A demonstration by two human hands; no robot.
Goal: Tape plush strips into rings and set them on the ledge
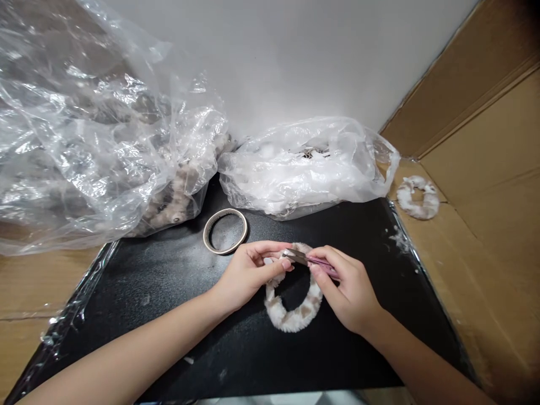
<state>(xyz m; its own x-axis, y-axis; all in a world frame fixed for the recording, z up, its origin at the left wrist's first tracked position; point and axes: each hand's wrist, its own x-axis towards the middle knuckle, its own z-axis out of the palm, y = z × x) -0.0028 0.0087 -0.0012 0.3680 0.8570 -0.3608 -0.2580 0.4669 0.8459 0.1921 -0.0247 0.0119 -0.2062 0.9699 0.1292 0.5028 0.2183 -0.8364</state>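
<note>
A fluffy white-and-tan plush ring point(292, 319) hangs from my hands above the black tabletop. My left hand point(247, 273) pinches its upper left part between thumb and fingers. In my right hand point(348, 289) is a small metal tool with a pink handle point(324, 266), perhaps snips or tweezers. Its flat metal end reaches left to my left fingertips at the top of the plush ring. The exact contact there is partly hidden by my fingers.
A roll of tape point(206, 233) lies on the black table point(169, 304). Behind are a large clear bag of fluffy pieces point(105, 129) and a smaller bag with white contents point(295, 174). Another plush ring point(428, 205) lies on cardboard point(485, 242) at right. White fluff sits near the right edge.
</note>
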